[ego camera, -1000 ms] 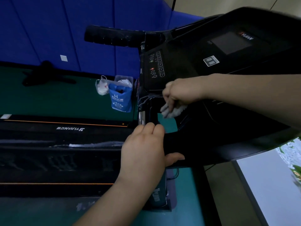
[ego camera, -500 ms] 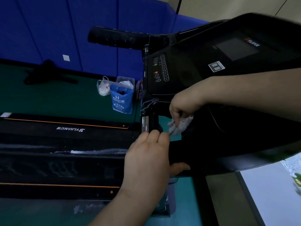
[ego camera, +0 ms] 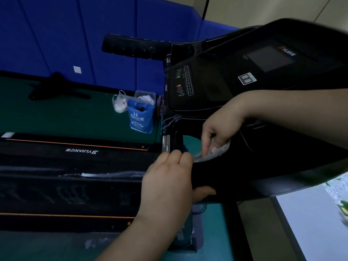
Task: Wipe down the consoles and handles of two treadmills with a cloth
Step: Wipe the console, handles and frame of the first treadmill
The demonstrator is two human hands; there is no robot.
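Note:
A black treadmill console with a button panel and dark screen fills the upper right. My right hand grips a grey cloth and presses it on the console's lower left edge. My left hand grips the console's near black handle, fingers over the top and thumb underneath. The far handle, a black padded bar, sticks out to the left at the top. Most of the cloth is hidden under my right fingers.
The treadmill's black deck with orange stripes runs off to the left. A blue plastic bag, a white bag and a clear box stand on the green floor by the blue padded wall. A pale panel lies at lower right.
My right hand has slid the cloth down from below the button panel to the console's lower edge, close to my left fingers. My left hand has kept its grip on the handle.

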